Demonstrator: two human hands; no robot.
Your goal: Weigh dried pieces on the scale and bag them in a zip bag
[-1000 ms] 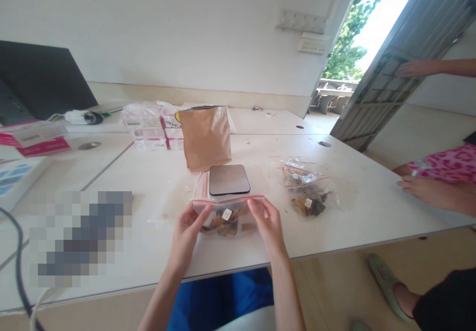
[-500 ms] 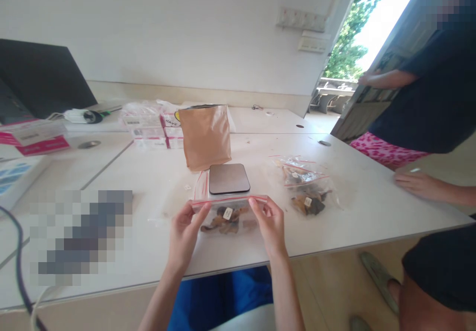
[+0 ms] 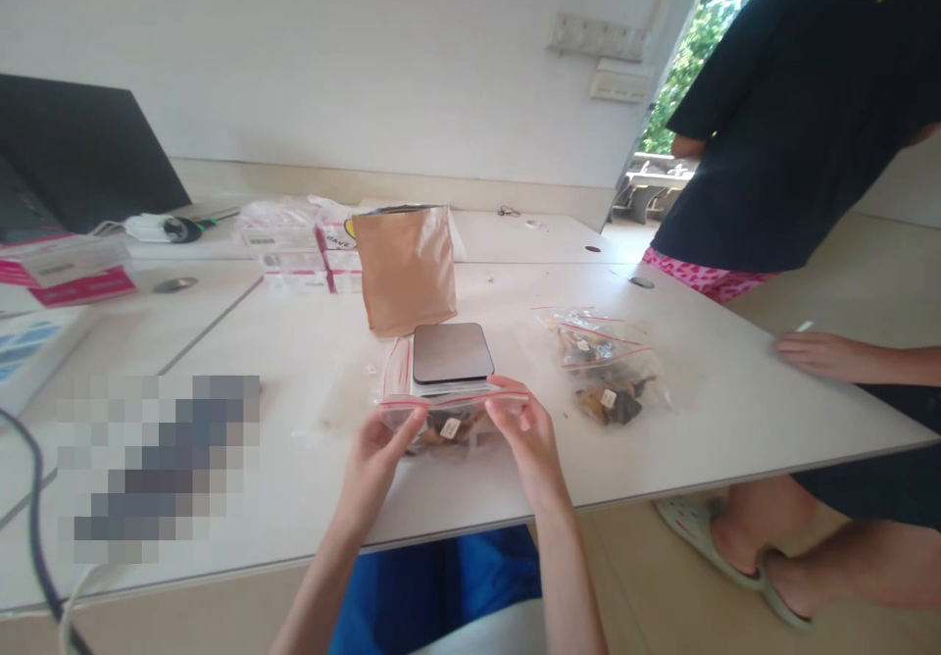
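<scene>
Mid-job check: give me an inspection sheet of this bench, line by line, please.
Surface: white table, crumbs near the bags.
Job's things: clear zip bag of brown pieces, held above the table edge; dark scale behind it.
Clutter: brown paper pouch, filled bags, pink boxes.
Grippers: left hand and right hand pinch the bag's red-striped top.
Cables: dark cable at left edge.
Surroundings: another person's hand on the table; a standing person in a dark shirt.

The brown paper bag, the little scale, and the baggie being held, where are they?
Brown paper bag (image 3: 407,268), head view, middle of its front.
Scale (image 3: 451,352), head view, middle of its dark top plate.
Held zip bag (image 3: 450,427), head view, the clear front between left hand (image 3: 378,454) and right hand (image 3: 527,444).
</scene>
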